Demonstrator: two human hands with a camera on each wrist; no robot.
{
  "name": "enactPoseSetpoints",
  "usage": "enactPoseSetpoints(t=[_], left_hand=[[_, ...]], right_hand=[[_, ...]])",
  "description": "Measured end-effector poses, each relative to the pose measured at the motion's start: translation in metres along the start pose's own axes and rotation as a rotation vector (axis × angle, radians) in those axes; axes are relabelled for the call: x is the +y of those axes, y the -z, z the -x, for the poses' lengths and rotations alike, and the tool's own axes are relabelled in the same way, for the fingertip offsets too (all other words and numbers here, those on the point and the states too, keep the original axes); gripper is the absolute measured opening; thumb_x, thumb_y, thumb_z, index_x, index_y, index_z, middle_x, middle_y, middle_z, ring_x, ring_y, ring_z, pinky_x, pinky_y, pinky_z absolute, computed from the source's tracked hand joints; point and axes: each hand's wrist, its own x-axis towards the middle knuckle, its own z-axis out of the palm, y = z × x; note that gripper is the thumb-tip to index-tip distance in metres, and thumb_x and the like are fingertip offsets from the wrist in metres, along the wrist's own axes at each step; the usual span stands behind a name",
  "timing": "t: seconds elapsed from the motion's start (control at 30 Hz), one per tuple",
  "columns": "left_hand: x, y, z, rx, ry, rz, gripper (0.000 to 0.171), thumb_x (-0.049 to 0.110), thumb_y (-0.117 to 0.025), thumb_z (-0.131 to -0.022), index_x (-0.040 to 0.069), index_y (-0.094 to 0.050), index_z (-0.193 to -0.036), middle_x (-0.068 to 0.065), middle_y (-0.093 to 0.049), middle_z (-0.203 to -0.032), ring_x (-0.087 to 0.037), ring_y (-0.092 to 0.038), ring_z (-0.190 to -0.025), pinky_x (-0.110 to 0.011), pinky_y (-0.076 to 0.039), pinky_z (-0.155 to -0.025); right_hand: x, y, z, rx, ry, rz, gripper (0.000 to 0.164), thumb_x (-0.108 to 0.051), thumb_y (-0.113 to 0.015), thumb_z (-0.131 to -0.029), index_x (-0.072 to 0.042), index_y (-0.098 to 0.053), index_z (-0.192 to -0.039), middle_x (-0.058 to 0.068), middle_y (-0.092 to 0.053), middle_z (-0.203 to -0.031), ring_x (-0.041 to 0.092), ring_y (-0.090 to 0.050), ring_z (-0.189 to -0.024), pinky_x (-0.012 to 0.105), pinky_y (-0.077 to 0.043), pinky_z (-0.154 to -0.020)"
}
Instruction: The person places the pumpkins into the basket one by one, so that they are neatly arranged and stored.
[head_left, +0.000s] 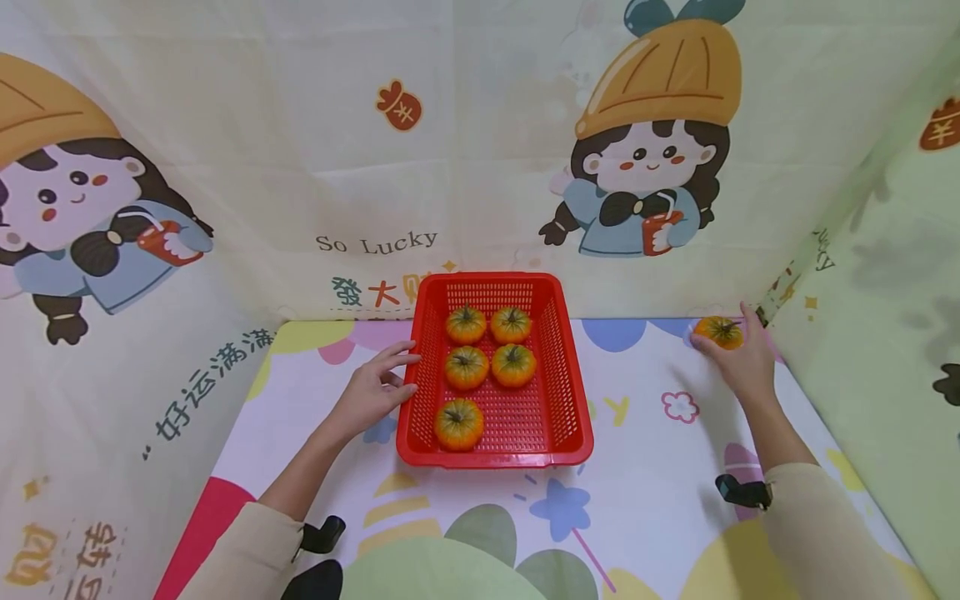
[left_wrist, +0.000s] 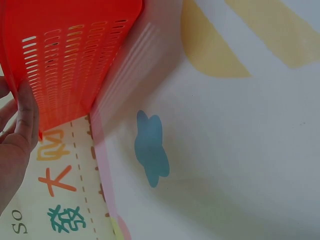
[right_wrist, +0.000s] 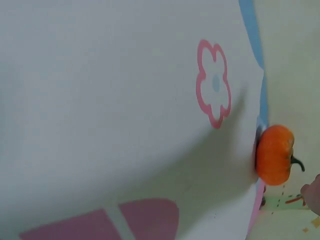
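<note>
A small orange pumpkin [head_left: 718, 332] sits at the back right of the table. My right hand [head_left: 738, 358] is spread around it, thumb to the left and fingers to the right. In the right wrist view a fingertip [right_wrist: 311, 195] shows apart from the pumpkin [right_wrist: 275, 155] and its dark stem. A red plastic basket [head_left: 572, 417] stands in the middle, with several like pumpkins [head_left: 467, 367] inside. My left hand [head_left: 371, 392] rests at the basket's left rim, fingers loosely extended. From the left wrist, fingers [left_wrist: 26, 112] lie against the rim of the basket [left_wrist: 75, 50].
The table [head_left: 637, 467] wears a printed cloth with stars, flowers and coloured shapes. A cartoon-printed curtain [head_left: 487, 167] hangs right behind the table and along both sides. Inside the basket, bare mesh floor [head_left: 517, 421] shows at the front right.
</note>
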Motion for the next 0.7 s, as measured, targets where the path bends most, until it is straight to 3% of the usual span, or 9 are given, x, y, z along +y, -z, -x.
enactPoseSetpoints(t=[0.47,0.7], left_hand=[[0.003,0.0,-0.001,-0.004,0.004,-0.026,0.049,0.005,-0.074,-0.093,0.002,-0.061,-0.14,-0.01,-0.043,-0.162,-0.023,-0.067,-0.089,-0.023,-0.061,-0.076],[0.003,0.0,-0.001,-0.001,0.01,-0.029,0.049,0.004,-0.073,-0.093,0.002,-0.062,-0.14,-0.01,-0.042,-0.162,-0.023,-0.067,-0.089,-0.024,-0.061,-0.076]], right_hand=[[0.026,0.013,-0.023,-0.114,-0.217,-0.064,0.11,-0.054,-0.064,-0.096,-0.015,0.012,-0.165,0.023,0.008,-0.172,0.051,-0.004,-0.156,0.07,-0.018,-0.12],[0.034,0.013,-0.029,-0.156,-0.256,-0.047,0.109,-0.053,-0.063,-0.097,-0.012,0.012,-0.165,0.028,0.004,-0.17,0.054,-0.009,-0.154,0.069,-0.021,-0.12]])
